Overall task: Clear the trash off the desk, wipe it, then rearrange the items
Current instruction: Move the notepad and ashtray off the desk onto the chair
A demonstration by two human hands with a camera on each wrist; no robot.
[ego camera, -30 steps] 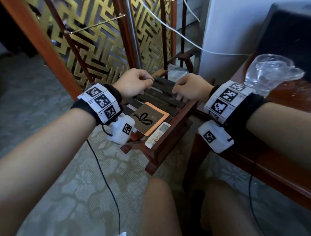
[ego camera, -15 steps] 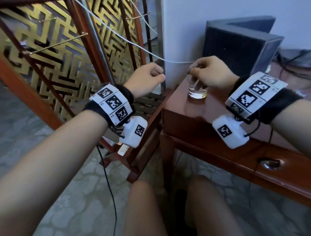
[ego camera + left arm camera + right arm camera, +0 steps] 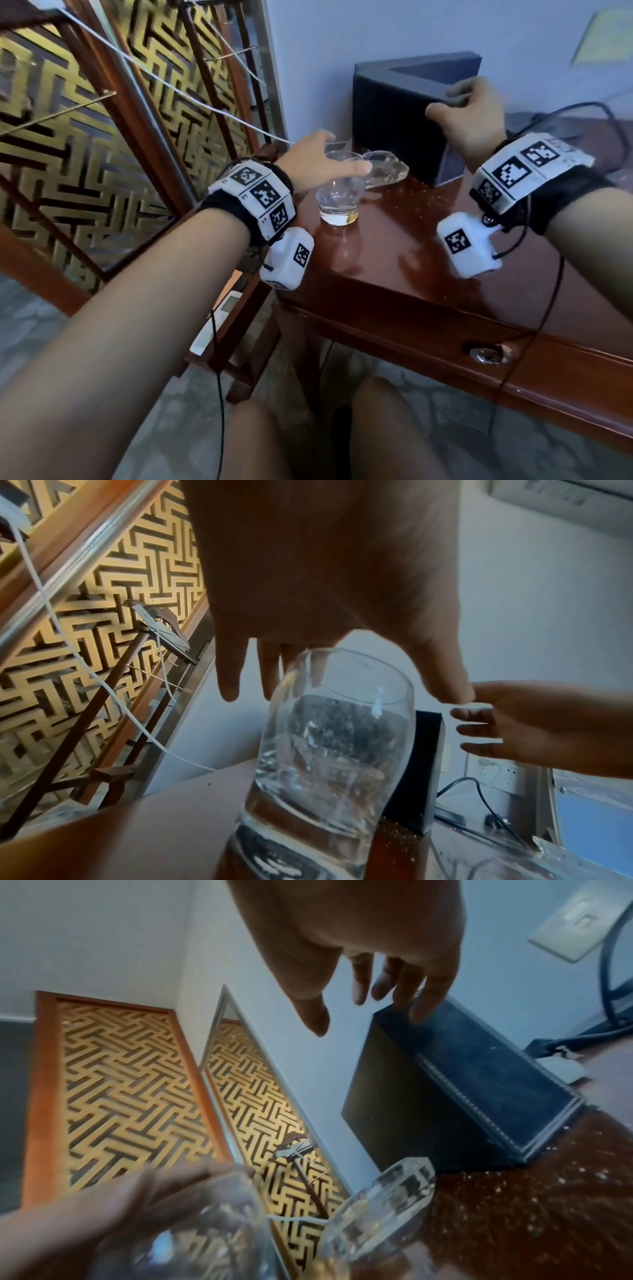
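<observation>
Two hands work apart: the left hand [image 3: 320, 164], fingers spread wide, hovers at the rim of the upright clear drinking glass [image 3: 338, 198] directly beneath it on the glossy reddish wooden desk [image 3: 428, 274], while the right hand [image 3: 469, 113], also unclenched, reaches the top edge of the dark blue rectangular box [image 3: 397, 116] just ahead

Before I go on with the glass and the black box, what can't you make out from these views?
- Left hand: whether it touches the glass; motion blur in every view.
- Right hand: whether its fingertips rest on the black box; blurred.
- Ashtray: contents unreadable through clear glass.
- Specks on the desk: too small to identify.
</observation>
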